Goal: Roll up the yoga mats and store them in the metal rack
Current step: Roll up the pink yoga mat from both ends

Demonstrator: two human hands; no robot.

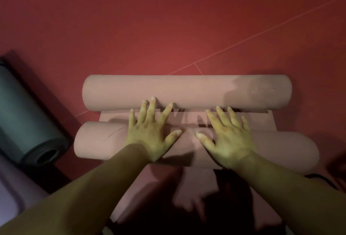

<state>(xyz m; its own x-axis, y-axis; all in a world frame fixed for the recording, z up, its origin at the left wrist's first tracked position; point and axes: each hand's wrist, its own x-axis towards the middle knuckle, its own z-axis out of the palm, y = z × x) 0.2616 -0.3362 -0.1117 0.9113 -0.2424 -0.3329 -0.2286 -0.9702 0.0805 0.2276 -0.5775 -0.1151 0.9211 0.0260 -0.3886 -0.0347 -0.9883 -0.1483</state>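
two spread hands on a pink mat roll

a pink near roll lies crosswise on the red floor at the middle of the view. a second pink far roll lies parallel just beyond it, toward 12 o'clock, with a flat pink strip showing between them. the left hand and the right hand both rest palm down on the near roll, fingers straight and fanned apart, gripping nothing. the left fingertips reach the near side of the far roll. a dark grey rolled mat lies at 9 o'clock, apart from the pink rolls. a pale lilac mat shows at 8 o'clock.
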